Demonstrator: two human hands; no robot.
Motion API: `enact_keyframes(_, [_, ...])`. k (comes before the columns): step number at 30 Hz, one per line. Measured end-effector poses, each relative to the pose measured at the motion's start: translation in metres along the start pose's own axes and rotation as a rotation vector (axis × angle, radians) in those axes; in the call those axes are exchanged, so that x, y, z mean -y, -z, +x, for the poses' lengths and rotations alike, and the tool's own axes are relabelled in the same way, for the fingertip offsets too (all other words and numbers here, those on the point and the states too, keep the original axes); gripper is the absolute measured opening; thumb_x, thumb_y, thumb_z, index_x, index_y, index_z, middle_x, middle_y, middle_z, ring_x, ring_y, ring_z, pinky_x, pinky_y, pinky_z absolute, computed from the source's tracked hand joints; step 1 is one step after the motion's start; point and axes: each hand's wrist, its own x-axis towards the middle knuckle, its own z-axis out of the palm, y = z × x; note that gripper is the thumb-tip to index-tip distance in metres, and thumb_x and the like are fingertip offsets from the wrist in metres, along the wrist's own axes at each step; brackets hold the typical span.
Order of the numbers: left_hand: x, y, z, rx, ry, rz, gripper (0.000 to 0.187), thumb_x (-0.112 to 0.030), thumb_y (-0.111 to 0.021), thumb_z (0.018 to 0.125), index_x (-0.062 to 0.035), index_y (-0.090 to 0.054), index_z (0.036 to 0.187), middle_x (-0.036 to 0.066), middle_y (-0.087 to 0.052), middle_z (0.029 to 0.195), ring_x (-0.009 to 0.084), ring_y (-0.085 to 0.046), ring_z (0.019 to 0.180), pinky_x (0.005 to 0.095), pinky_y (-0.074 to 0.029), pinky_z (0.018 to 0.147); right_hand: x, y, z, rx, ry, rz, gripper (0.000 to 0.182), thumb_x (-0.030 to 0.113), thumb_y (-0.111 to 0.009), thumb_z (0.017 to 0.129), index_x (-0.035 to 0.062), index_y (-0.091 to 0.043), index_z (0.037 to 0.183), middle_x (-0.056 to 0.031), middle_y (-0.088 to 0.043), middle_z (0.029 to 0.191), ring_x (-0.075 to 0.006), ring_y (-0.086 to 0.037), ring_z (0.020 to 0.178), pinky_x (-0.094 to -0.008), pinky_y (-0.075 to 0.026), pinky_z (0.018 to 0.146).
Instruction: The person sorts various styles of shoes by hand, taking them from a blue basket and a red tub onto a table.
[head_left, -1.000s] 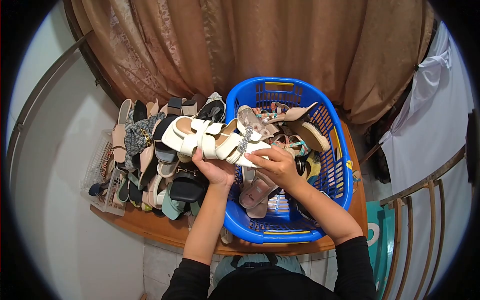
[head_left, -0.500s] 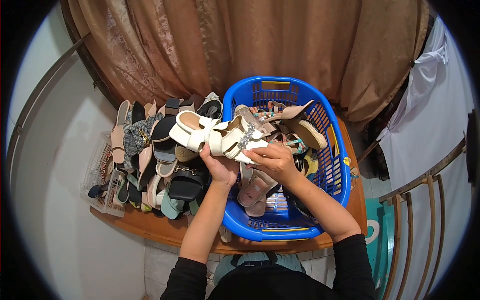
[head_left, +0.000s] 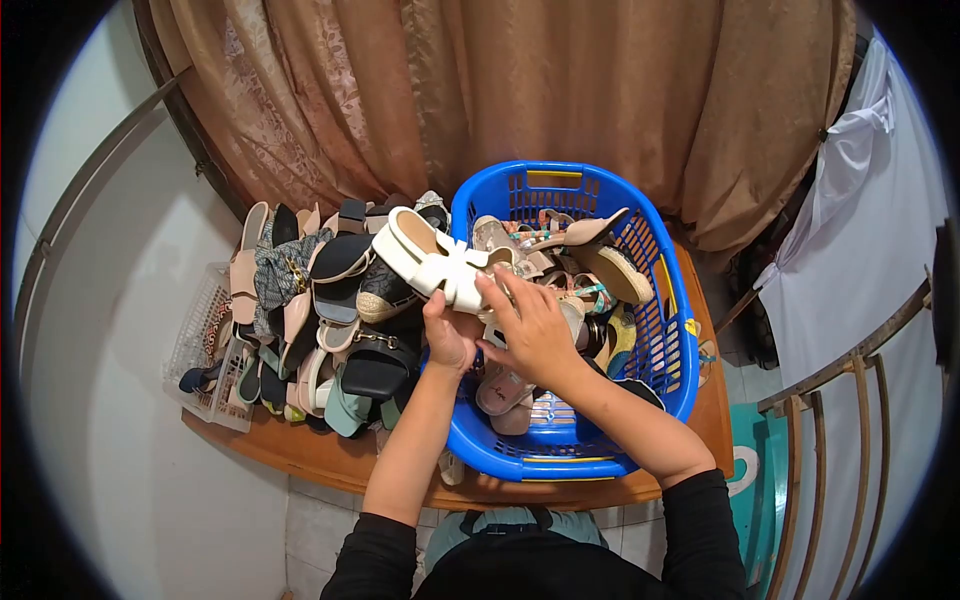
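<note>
A white slide sandal (head_left: 440,270) with crossed straps and a tan insole is held up over the left rim of a blue laundry basket (head_left: 575,465). My left hand (head_left: 455,338) is wrapped round it from below, thumb against its side. My right hand (head_left: 535,325) grips at the sandal's other end, index finger on top and thumb lower down, covering much of that end. Inside the basket, under my right hand, lies a pale pink slide (head_left: 497,395). A black slide with a gold chain (head_left: 378,370) rests left of my left hand.
Many shoes and sandals are piled on the wooden table (head_left: 320,455), left of the basket. A white plastic basket (head_left: 200,395) stands at the table's left end. Inside the blue basket are a wedge sandal (head_left: 620,275) and several others. A brown curtain (head_left: 580,90) hangs behind.
The white sandal has tilted, its heel end now higher. My right hand has shifted and spread its fingers; the jewelled strap seen before is now mostly hidden behind it.
</note>
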Motion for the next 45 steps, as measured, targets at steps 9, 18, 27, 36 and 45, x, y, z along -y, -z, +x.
enact_keyframes(9, [0.004,-0.002,-0.007,0.286,0.067,0.04,0.078,-0.039,-0.061,0.075,-0.0017,-0.03,0.136,0.012,-0.043,0.132,0.0227,-0.042,0.124,0.0396,-0.031,0.105,-0.023,-0.002,-0.002,-0.044,-0.004,-0.209,0.052,0.014,-0.053,0.079,0.0123,-0.046,0.13,-0.0093,-0.052,0.125,-0.023,-0.052,0.112,-0.0427,-0.039,0.097])
enact_keyframes(18, [-0.006,-0.009,-0.007,-0.178,-1.028,1.248,0.105,-0.049,-0.082,0.057,-0.0025,-0.02,0.128,0.018,-0.027,0.127,0.0356,-0.032,0.12,0.0472,-0.03,0.1,-0.08,0.012,0.0,-0.292,0.153,-0.537,0.035,0.025,-0.055,0.079,0.0361,-0.063,0.112,0.0149,-0.062,0.11,-0.0119,-0.053,0.102,-0.0381,-0.033,0.095])
enact_keyframes(27, [-0.013,-0.047,-0.058,-0.15,-0.788,2.065,0.096,-0.041,-0.079,0.055,-0.0088,-0.037,0.135,0.019,-0.04,0.132,0.035,-0.039,0.121,0.0498,-0.028,0.099,-0.072,0.027,0.0,-0.369,0.441,-0.444,0.031,0.029,-0.053,0.083,0.0427,-0.062,0.109,0.0203,-0.061,0.109,-0.0045,-0.051,0.104,-0.0298,-0.031,0.094])
enact_keyframes(36, [-0.024,-0.06,-0.145,-0.448,-0.891,2.07,0.055,-0.009,-0.062,0.072,-0.0034,-0.05,0.126,0.016,-0.05,0.126,0.0301,-0.047,0.117,0.0427,-0.032,0.101,-0.022,0.028,-0.004,-0.448,0.547,-0.159,0.03,0.028,-0.06,0.08,0.0375,-0.064,0.108,0.0153,-0.06,0.108,-0.0091,-0.052,0.103,-0.034,-0.032,0.096])
enact_keyframes(45, [-0.031,-0.093,-0.289,-0.799,-0.972,2.469,0.038,-0.013,-0.051,0.083,-0.0314,-0.064,0.114,-0.003,-0.056,0.125,0.0274,-0.048,0.118,0.0495,-0.029,0.102,0.078,0.072,-0.034,-0.473,0.819,0.145,0.023,0.029,-0.07,0.073,0.0349,-0.07,0.095,0.016,-0.063,0.101,-0.0112,-0.047,0.106,-0.0461,-0.028,0.1])
